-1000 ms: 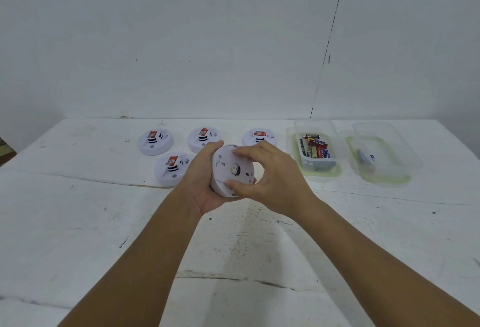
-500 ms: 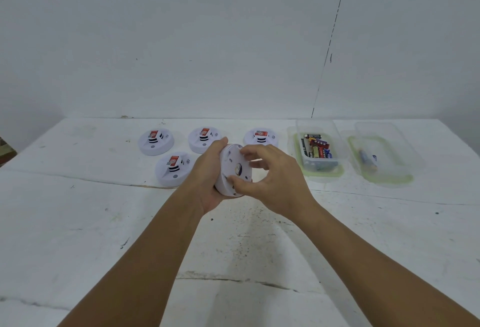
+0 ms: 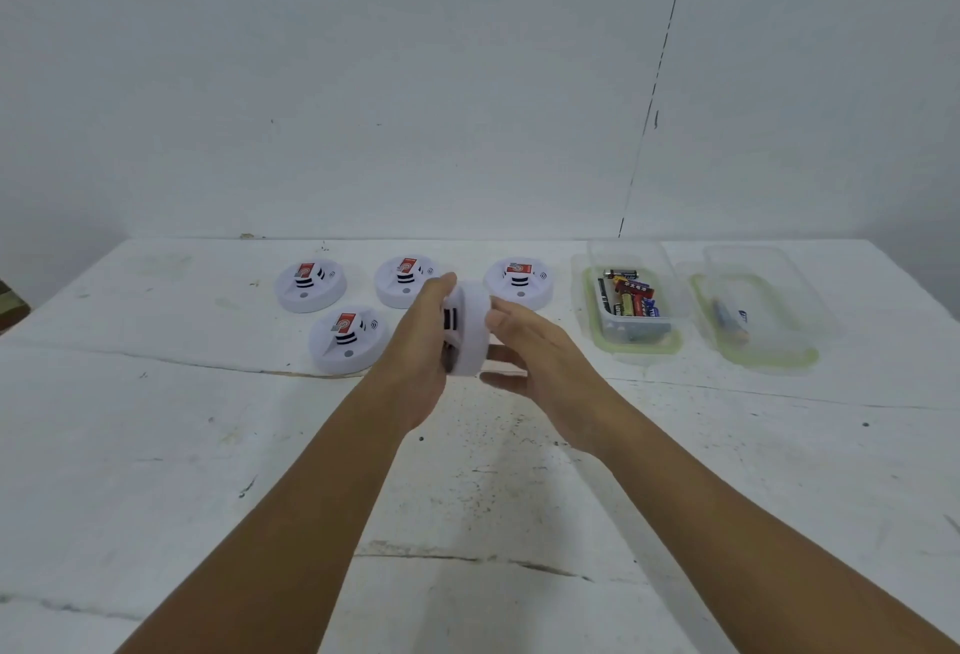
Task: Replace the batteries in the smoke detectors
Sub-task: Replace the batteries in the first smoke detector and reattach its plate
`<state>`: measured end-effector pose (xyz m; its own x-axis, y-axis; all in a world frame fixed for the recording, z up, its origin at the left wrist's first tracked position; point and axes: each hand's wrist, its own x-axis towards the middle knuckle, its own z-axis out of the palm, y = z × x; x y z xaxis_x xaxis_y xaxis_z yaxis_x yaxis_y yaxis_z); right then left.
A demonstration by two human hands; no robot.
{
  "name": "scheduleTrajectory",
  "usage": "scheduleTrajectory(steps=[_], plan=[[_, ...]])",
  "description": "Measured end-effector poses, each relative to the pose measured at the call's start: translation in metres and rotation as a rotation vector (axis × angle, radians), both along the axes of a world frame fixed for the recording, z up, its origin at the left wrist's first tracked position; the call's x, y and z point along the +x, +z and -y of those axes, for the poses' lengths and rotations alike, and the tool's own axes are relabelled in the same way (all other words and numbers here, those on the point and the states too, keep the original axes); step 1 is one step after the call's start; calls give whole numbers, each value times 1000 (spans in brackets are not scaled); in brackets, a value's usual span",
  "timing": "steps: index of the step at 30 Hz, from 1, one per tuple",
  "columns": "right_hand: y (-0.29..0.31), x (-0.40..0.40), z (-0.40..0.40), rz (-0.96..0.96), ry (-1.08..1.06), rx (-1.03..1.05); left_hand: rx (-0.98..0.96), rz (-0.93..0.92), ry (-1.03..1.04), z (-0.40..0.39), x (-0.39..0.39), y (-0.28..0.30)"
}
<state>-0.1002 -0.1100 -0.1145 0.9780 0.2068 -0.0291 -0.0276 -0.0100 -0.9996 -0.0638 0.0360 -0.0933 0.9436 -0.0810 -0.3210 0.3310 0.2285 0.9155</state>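
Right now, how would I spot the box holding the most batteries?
Look along the white table to its far right, where two clear boxes sit side by side. It is the left box, beside the smoke detectors, packed with red, black and gold batteries.

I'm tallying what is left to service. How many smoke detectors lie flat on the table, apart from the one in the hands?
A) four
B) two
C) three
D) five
A: three detectors lie in a back row and one lies in front of them, while the left hand grips a fifth on edge.
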Motion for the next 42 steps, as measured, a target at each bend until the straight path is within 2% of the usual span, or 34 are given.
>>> scheduleTrajectory(steps=[2,5,9,12,14,17,20,22,28,33,42], plan=[[-2,0,-2,-29,-50,67,62,38,-25,4,-3,-3],[-12,4,1,-32,-185,62,112,62,-56,1,-7,-10],[-23,5,10,-116,-233,210,291,98,-55,-14,-4,-23],[-27,4,11,-140,-240,255,294,67,-105,-22,-6,-32],[-30,3,13,-132,-235,208,297,86,-138,-24,-9,-34],[-34,2,18,-40,-195,8,325,147,-124,-25,-10,-41],[-40,2,24,32,-154,-199,421,235,-132,-23,-9,-48],[-43,2,27,50,-116,-265,522,302,-148,-23,-8,-54],[-53,-5,25,145,-80,-406,731,492,-124,-23,-18,-77],[-63,1,23,196,-109,-485,750,557,-105,-23,-18,-80],[-69,2,23,255,-138,-487,772,604,-114,-22,-21,-82]])
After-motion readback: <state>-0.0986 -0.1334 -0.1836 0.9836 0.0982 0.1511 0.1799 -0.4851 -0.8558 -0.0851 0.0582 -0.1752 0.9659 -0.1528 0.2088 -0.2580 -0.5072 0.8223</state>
